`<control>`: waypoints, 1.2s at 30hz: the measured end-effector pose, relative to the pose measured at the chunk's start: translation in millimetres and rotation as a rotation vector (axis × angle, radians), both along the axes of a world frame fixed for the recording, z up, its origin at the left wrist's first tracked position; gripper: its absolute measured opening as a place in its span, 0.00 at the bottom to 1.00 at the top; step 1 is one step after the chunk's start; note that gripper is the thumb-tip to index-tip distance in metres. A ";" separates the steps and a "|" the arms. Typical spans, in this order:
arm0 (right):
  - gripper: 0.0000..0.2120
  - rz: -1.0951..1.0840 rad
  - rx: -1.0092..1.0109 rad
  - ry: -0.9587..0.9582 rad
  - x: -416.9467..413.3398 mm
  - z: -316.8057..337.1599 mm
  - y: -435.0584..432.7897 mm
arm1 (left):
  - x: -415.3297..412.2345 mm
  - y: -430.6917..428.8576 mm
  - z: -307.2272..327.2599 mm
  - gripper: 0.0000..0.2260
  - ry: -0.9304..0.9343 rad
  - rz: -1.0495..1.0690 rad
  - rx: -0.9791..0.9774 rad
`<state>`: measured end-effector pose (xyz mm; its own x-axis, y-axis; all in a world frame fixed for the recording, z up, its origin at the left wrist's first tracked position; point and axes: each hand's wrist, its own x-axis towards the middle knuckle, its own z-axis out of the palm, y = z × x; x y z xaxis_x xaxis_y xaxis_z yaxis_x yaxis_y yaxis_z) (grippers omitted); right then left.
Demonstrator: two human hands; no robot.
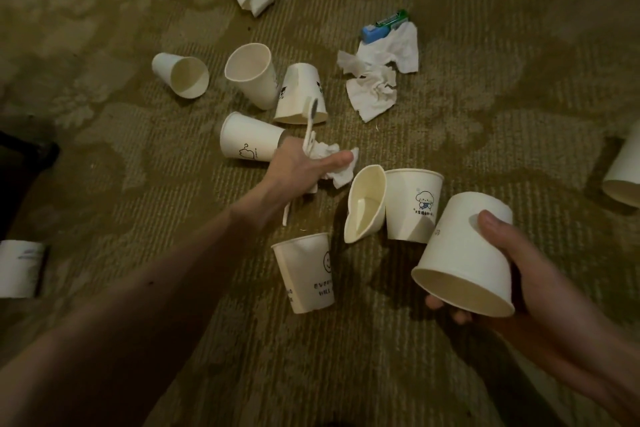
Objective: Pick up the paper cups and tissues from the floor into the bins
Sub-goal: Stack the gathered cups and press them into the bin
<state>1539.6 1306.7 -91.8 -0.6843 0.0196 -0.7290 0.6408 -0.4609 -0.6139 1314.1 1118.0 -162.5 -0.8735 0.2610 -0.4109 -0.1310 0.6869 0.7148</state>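
While left hand (301, 172) stretches forward, fingers (336, 160) clutching tissue (343, 177) and toothbrush (310, 121) | right hand (540, 270) wraps tilted paper cup (464, 253)

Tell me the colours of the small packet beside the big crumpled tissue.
The small plastic packet is blue and green; head view.

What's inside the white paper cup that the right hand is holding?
The white paper cup gripped by the right hand shows only bare cream wall just inside its rim. Its deep end is out of view, so anything further in is hidden.
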 end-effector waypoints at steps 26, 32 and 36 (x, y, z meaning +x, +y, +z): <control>0.32 -0.431 0.580 0.274 65.6 74.8 46.2 | 140.2 130.0 148.2 0.23 -0.316 -0.385 0.519; 0.28 -0.574 0.761 0.248 127.7 90.6 84.7 | 195.3 200.1 167.1 0.21 -0.348 -0.620 0.556; 0.29 -0.622 0.904 0.222 162.4 95.4 106.5 | 220.2 231.5 173.4 0.33 -0.396 -0.714 0.500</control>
<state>1702.0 1413.2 3.6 -0.4840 0.8643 -0.1368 0.2888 0.0102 -0.9573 1534.4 1349.5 10.9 -0.2623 0.9036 -0.3386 -0.0944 0.3252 0.9409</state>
